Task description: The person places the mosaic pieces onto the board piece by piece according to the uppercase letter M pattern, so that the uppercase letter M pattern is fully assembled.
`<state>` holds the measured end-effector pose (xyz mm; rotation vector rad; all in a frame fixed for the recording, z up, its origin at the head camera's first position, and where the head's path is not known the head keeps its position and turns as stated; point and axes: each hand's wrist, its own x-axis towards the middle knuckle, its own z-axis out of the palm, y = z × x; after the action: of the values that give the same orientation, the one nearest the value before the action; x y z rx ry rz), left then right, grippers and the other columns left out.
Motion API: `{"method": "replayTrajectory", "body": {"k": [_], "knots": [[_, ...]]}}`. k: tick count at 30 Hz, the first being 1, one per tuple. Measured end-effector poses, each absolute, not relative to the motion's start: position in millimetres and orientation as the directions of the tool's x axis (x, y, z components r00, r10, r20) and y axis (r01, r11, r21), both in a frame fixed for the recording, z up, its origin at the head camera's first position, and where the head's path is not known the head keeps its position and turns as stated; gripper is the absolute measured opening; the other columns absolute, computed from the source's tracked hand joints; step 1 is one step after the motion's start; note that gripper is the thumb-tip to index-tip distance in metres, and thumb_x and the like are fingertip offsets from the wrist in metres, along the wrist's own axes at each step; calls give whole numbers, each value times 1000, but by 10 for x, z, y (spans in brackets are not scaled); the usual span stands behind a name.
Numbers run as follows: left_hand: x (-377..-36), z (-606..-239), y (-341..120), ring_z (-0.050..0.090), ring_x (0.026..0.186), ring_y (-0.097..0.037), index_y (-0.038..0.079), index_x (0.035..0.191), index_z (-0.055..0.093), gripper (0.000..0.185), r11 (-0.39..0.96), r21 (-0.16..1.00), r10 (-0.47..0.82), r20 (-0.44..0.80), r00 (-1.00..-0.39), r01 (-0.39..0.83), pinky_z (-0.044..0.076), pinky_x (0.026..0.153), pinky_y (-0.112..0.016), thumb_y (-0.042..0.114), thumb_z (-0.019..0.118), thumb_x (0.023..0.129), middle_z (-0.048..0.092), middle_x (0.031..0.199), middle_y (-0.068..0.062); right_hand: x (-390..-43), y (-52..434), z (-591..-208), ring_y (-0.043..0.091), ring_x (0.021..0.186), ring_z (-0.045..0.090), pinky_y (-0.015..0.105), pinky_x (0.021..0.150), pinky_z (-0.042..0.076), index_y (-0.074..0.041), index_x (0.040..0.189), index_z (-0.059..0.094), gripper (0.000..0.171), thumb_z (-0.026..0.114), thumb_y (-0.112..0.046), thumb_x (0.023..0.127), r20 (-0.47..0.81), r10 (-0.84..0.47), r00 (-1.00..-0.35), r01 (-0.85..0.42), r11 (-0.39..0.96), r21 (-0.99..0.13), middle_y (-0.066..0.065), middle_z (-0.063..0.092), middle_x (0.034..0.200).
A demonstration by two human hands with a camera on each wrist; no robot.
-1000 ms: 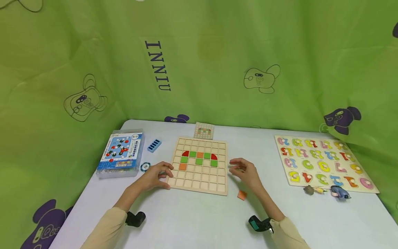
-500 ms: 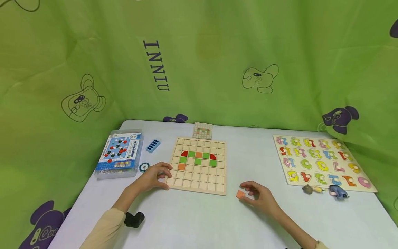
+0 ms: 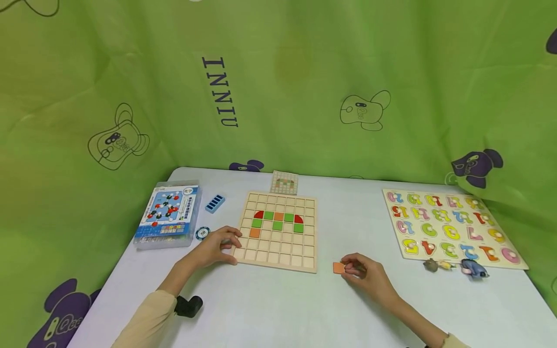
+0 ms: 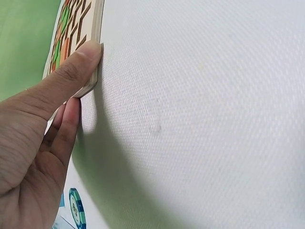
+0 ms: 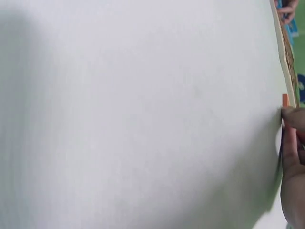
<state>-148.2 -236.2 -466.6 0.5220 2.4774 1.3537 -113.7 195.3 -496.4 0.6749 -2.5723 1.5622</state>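
A pale table [image 3: 270,309] stands before a green cloth. The right hand [image 3: 367,275] pinches a small flat orange square tile [image 3: 339,268] at its fingertips, low on the table. The left hand [image 3: 215,246] presses the square wooden grid board [image 3: 278,231], thumb on its edge. The thin tile could slip from that light pinch, and the board might slide if the thumb lets go.

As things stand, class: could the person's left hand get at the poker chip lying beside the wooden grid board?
Probably yes. The left hand rests on the wooden grid board's near left corner, and the poker chip lies just beside it on bare table, with nothing between them.
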Motion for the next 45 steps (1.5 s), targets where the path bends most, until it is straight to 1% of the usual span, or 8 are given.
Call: {"method": "replayTrajectory", "body": {"k": [5, 12, 17, 20, 22, 31, 38, 45], "knots": [[-1487, -4657, -2355, 44, 123, -37, 3, 92, 66, 28, 509, 841, 433, -63, -899, 186, 50, 96, -34, 3, 83, 70, 49, 130, -17, -1193, 1991, -4951, 11, 78, 64, 23, 68, 58, 2, 99, 66, 30, 78, 7, 72, 252, -342, -905, -382, 398, -834, 10, 69, 91], [-1475, -4653, -2364, 44, 122, -38, 3, 91, 66, 28, 521, 832, 433, -66, -899, 190, 50, 95, -34, 2, 83, 69, 50, 129, -18, -1193, 1924, -4938, 12, 76, 66, 22, 67, 58, 6, 99, 66, 28, 76, 10, 73, 216, -246, -945, -301, 391, -870, 17, 70, 92], [-1457, -4650, -2368, 44, 122, -38, 3, 91, 66, 28, 522, 831, 433, -65, -899, 191, 50, 95, -34, 3, 83, 69, 50, 129, -18, -1176, 1787, -4784, 26, 78, 69, 25, 69, 59, 8, 100, 66, 27, 74, 12, 74, 193, -154, -969, -240, 409, -880, 21, 69, 96], [-1455, -4656, -2366, 44, 122, -38, 3, 92, 66, 28, 521, 831, 436, -61, -898, 196, 50, 95, -34, 3, 83, 69, 50, 129, -18, -1207, 1729, -4747, 30, 80, 70, 25, 70, 59, 9, 101, 66, 28, 74, 13, 74, 162, -120, -980, -195, 369, -909, 24, 68, 98], [-1455, -4659, -2362, 44, 122, -38, 2, 92, 65, 28, 516, 834, 437, -62, -897, 194, 50, 96, -35, 2, 83, 70, 49, 129, -18, -1260, 1724, -4815, 26, 81, 70, 20, 69, 58, 8, 101, 67, 28, 74, 10, 75, 144, -106, -984, -172, 342, -924, 22, 68, 99], [-1448, -4648, -2345, 42, 124, -39, 1, 92, 65, 28, 515, 841, 420, -78, -904, 167, 49, 97, -37, 0, 82, 70, 48, 130, -19, -1361, 1534, -4870, 19, 80, 70, 16, 69, 56, 11, 103, 66, 29, 73, 13, 75, 91, -67, -994, -105, 254, -961, 26, 66, 102], [-1453, -4646, -2338, 43, 124, -39, 1, 92, 66, 28, 509, 843, 426, -69, -902, 176, 49, 96, -36, 0, 82, 69, 49, 130, -19, -1427, 1346, -4877, 25, 82, 70, 17, 72, 56, 11, 105, 65, 31, 74, 11, 75, 80, -56, -995, -89, 192, -977, 25, 66, 105], [-1463, -4644, -2339, 43, 124, -39, 1, 92, 66, 28, 504, 844, 432, -61, -900, 184, 50, 96, -35, 0, 83, 69, 48, 130, -19, -1525, 1199, -4902, 23, 79, 70, 14, 69, 54, 6, 102, 68, 28, 76, 8, 75, 120, -33, -992, -124, 256, -959, 20, 69, 100]]}}
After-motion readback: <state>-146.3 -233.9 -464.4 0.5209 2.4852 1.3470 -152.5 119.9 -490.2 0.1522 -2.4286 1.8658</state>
